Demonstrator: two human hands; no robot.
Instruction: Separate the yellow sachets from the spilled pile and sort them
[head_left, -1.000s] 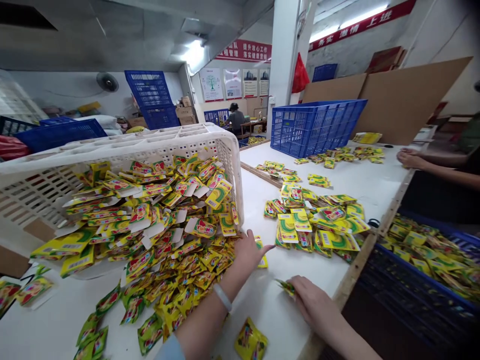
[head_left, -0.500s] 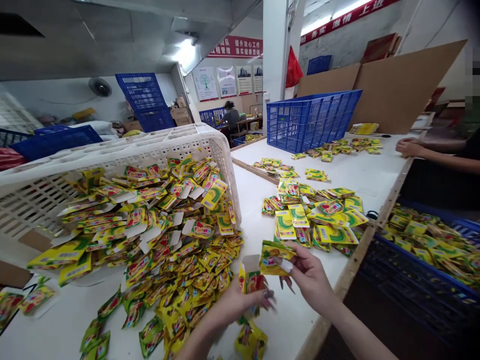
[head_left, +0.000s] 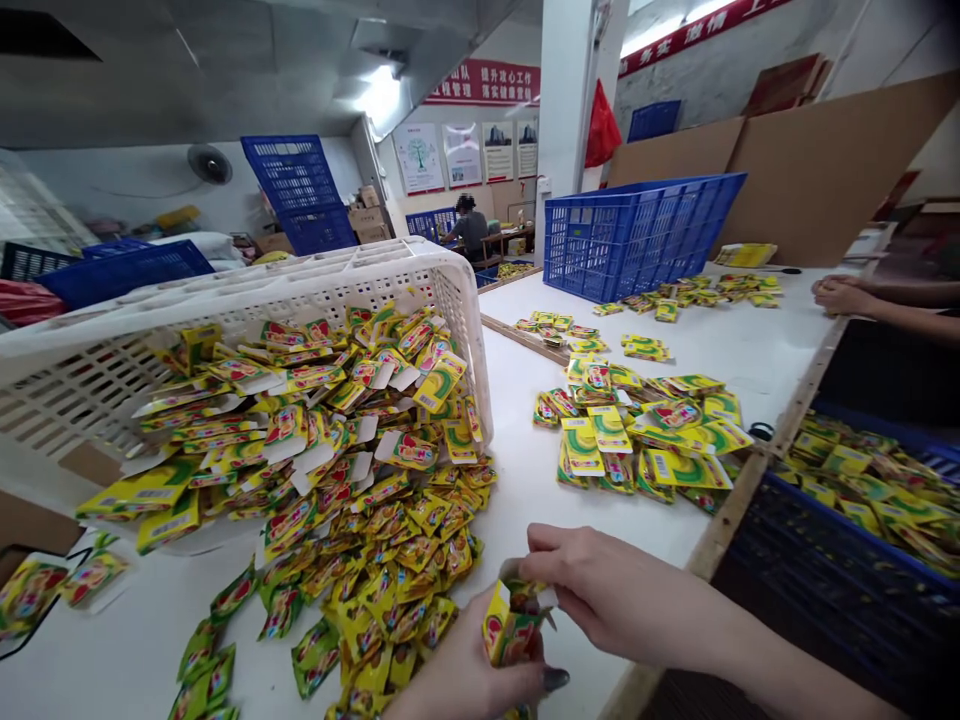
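Low in front of me, my left hand (head_left: 472, 672) is closed around a small open-topped carton (head_left: 498, 622), yellow, red and green, held upright. The fingers of my right hand (head_left: 600, 590) are pinched together at the carton's mouth, on a small foil packet (head_left: 512, 572); only a dark greenish edge of it shows, the rest hidden by the carton and fingers. Left of my hands lies a heap of yellow packets (head_left: 405, 590), with several green packets (head_left: 281, 608) at its near side. Many open cartons (head_left: 285, 430) spill from a tipped white basket (head_left: 480, 370).
Beyond my right hand is a pile of flat yellow cartons (head_left: 585, 445) on the white table. A blue crate (head_left: 637, 240) stands farther back, and another full blue crate (head_left: 840, 540) sits below the table's right edge. Another person's hands (head_left: 844, 295) rest at the far right.
My right hand has brought the packet down and left to the mouth of the carton, and the packet has largely gone out of sight. My left hand and the carton are a little lower.
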